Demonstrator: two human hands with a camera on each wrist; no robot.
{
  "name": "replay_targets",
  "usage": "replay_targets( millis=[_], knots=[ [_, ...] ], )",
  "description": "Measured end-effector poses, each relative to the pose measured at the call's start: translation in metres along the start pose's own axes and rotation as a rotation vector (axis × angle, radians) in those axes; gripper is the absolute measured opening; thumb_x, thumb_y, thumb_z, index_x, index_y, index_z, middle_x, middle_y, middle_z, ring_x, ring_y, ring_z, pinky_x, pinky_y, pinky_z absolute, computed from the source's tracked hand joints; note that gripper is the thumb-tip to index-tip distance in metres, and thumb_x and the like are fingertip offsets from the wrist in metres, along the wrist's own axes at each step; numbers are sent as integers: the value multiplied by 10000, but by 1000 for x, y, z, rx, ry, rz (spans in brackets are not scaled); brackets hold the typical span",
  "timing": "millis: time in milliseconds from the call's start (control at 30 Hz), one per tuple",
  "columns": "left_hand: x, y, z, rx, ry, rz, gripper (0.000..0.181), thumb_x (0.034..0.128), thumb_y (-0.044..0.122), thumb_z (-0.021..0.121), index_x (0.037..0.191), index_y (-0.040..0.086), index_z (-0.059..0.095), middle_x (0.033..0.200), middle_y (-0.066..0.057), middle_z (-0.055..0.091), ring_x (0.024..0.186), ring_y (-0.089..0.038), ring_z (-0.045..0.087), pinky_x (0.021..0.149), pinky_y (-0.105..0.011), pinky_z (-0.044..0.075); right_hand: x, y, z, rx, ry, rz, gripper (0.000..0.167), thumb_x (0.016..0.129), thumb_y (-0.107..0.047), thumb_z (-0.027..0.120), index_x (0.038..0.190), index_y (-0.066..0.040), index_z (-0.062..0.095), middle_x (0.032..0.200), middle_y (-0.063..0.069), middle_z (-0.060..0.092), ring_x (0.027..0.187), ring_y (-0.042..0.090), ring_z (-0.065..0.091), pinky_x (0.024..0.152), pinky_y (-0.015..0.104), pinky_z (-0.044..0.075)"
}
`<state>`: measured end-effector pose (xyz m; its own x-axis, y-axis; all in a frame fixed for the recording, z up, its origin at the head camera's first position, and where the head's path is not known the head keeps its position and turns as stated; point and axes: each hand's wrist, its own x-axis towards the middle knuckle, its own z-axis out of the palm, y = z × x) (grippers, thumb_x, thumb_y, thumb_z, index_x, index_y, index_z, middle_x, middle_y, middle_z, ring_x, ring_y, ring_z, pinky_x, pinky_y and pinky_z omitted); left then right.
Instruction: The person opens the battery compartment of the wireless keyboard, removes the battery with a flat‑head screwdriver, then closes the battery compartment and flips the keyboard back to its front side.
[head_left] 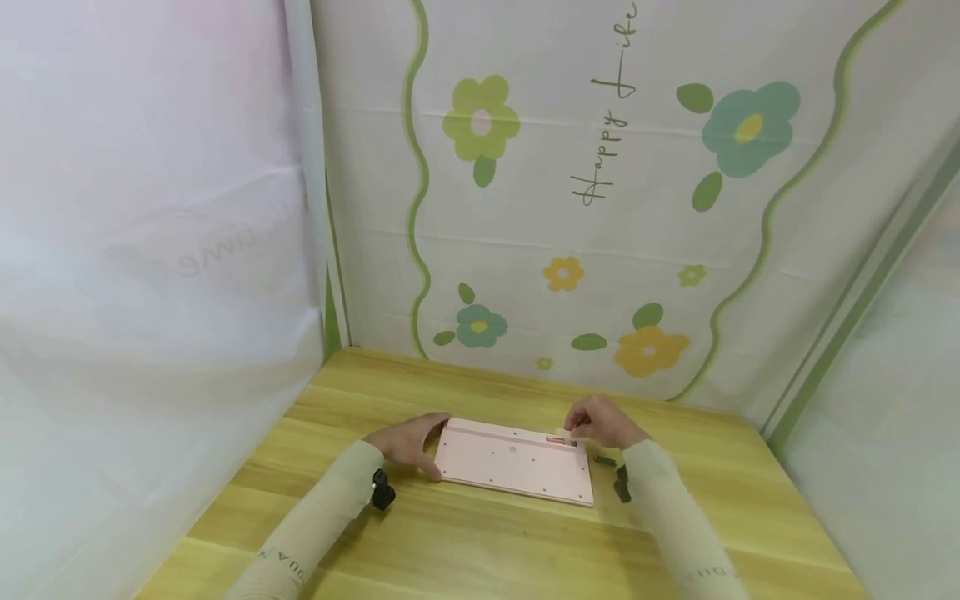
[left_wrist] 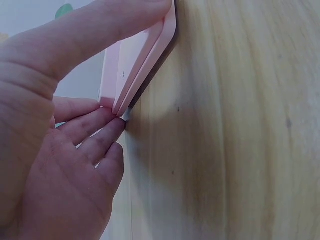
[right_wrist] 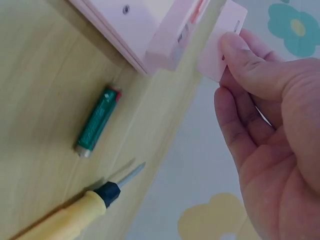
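Note:
A pink wireless keyboard (head_left: 517,471) lies underside up on the table, with small screws dotted over its back. The battery compartment (head_left: 557,440) shows uncovered near the right end of its raised ridge. My left hand (head_left: 405,442) holds the keyboard's left end, thumb at the near corner and fingers at the far one. Just past the compartment, my right hand (head_left: 606,423) pinches a small pink battery cover (right_wrist: 218,52) between thumb and fingers, apart from the keyboard. A green battery (right_wrist: 98,121) lies on the table by the keyboard's right end.
A yellow-handled screwdriver (right_wrist: 75,215) lies near the battery, its tip towards the far side. The wood-grain table (head_left: 480,542) meets a white flowered curtain (head_left: 525,208) at the back, and white sheets hang on both sides.

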<state>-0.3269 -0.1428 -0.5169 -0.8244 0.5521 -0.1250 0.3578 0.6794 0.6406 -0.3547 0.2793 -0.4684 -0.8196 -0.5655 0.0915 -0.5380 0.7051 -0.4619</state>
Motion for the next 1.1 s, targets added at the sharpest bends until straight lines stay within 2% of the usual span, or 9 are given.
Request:
replay_targets(
  millis=[367,667,1100],
  knots=[
    [0,-2,2,-1,-5,9,1181,757,358,967,1658,32,276,1728,-180,306,1609,-379,291,1323,-551,264,3,-5,14,25,-32,22,92,955,27,727,932,-41,785,896,64,779,808,102,652,696,226,567],
    [2,-3,3,-10,4,10,1176,754,350,969,1658,40,283,1726,-175,313,1608,-379,294,1322,-553,268,7,-2,17,46,-44,39,88,952,47,719,932,-23,770,884,88,768,810,162,663,687,225,560],
    [1,-5,1,-2,-2,2,1177,755,344,969,1659,41,279,1731,-170,303,1610,-379,288,1319,-560,269,9,1,18,81,-66,64,92,969,46,699,960,-12,771,893,99,754,785,140,638,663,214,542]
  ],
)
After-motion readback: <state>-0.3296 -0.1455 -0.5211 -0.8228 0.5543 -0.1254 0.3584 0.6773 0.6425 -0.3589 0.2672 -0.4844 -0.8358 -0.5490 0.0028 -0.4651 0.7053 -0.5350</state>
